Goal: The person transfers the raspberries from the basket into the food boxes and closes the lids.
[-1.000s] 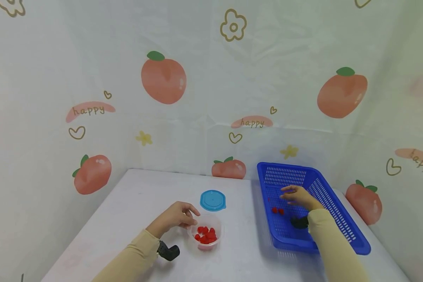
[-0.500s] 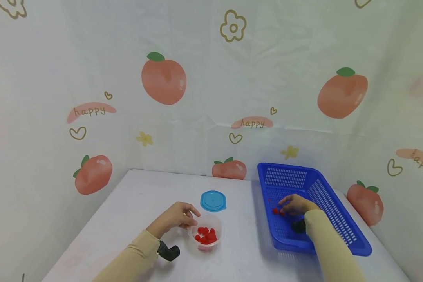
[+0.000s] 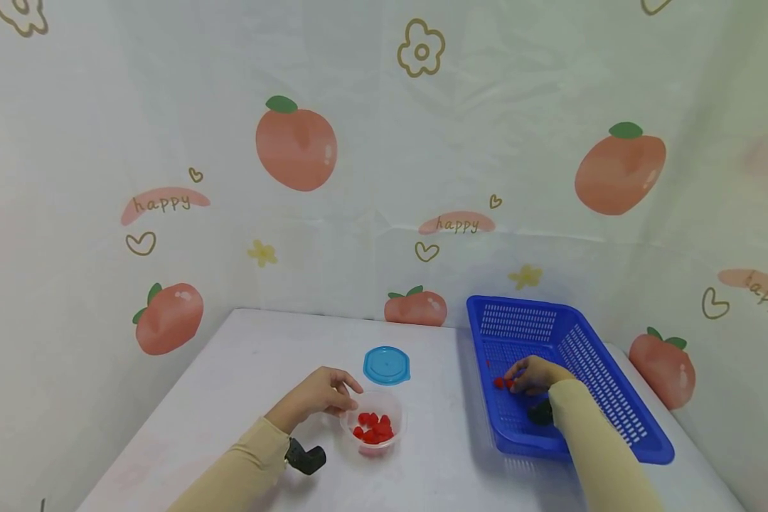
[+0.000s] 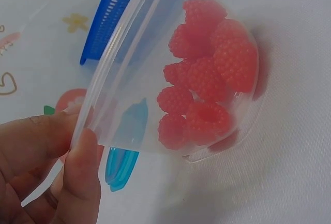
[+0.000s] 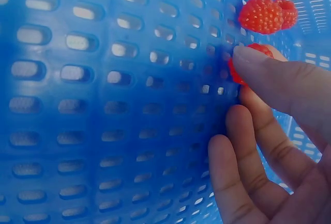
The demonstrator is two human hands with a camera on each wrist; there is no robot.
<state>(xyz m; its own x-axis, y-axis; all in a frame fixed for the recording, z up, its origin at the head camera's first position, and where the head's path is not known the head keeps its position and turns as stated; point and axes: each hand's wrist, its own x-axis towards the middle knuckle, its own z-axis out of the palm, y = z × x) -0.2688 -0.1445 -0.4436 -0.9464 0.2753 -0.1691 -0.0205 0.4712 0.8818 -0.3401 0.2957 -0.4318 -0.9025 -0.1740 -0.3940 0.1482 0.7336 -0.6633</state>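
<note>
My left hand (image 3: 323, 391) pinches the rim of a clear plastic tub (image 4: 137, 74) between thumb and fingers. Inside the tub lie several red raspberries (image 4: 207, 76), gathered at its bottom. Over in the blue perforated basket (image 3: 498, 432), my right hand (image 3: 535, 375) reaches down to the floor near the left side. The right wrist view shows a raspberry (image 5: 236, 72) between its thumb and index finger, partly hidden by the thumb. Just beyond the fingertips sit two more raspberries (image 5: 261, 15), one partly behind the other.
A blue lid (image 3: 387, 365) lies on the white table (image 3: 294, 334) behind the tub. The basket's raised walls surround my right hand. At the back hangs a white curtain (image 3: 371, 142) printed with fruit.
My right hand has moved down and slightly left in the basket, and its fingers have closed on a raspberry. The left hand and tub stay where they were.
</note>
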